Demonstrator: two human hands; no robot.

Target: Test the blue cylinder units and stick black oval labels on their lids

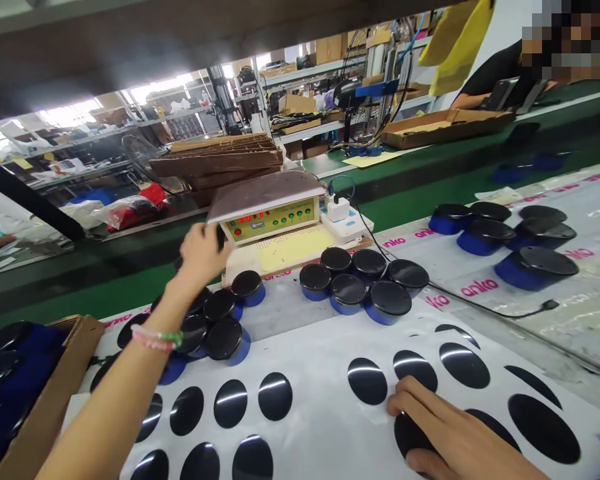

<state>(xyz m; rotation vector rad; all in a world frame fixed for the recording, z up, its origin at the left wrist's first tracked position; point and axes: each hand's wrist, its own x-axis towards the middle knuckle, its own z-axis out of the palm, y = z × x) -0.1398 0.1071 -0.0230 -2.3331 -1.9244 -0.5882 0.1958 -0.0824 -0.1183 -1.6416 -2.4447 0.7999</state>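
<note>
My left hand [203, 255] reaches to the left front corner of a control box [273, 223] with lit red and green indicators. Its fingers are curled, with something dark at their tips that I cannot make out. Below it stand several round units with black tops and blue sides [223, 339], partly hidden by my forearm. My right hand [430, 427] rests over a black disc [405, 433] on a white sheet [320, 413], its thumb and fingers apart across the disc. More flat, glossy black discs [275, 396] lie in rows on the sheet.
More blue-sided units [387, 301] stand mid-table and at right. A black cable [495, 310] crosses the table. At left, a cardboard box [65, 373] holds blue and black items. Behind run a green conveyor [405, 193] and stacked cardboard [225, 160]. A person's arm [495, 77] shows far right.
</note>
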